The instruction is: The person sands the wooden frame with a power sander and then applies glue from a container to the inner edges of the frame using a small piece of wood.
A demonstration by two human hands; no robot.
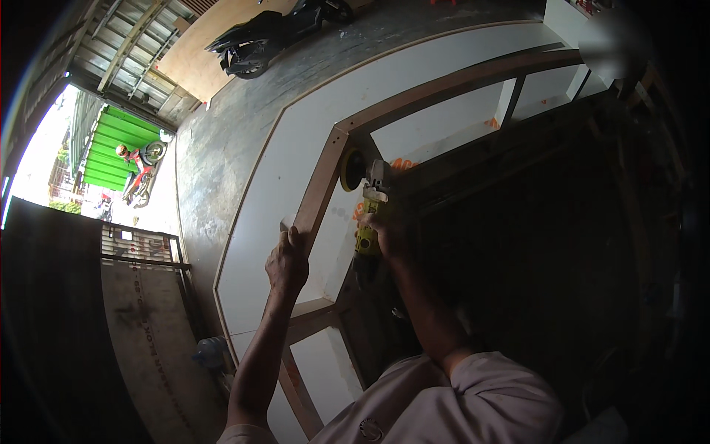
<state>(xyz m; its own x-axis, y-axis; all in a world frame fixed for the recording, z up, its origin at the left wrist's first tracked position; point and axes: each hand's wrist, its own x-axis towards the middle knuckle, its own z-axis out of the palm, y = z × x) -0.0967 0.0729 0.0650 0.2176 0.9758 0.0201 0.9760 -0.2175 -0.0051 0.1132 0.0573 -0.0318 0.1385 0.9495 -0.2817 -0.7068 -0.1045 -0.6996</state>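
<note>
My left hand (287, 260) is closed on the long wooden rail (323, 185) of an angled frame on white panels; a small pale piece by my thumb is unclear. My right hand (381, 231) grips a yellow-green angle grinder (368, 215). Its round pad (350, 169) is at the inner side of the rail, just below the bolted or drilled corner (337, 136); whether it touches the wood I cannot tell. The white panel (259, 192) spreads out left of the rail, and the space right of the grinder is in deep shadow.
A dark scooter (251, 44) stands beyond the panels near a plywood sheet (185, 59). A red motorbike (140, 174) is outside by green corrugated metal. A blue water jug (211, 352) sits low at left beside boards (140, 333). The frame continues rightward with short cross pieces (508, 100).
</note>
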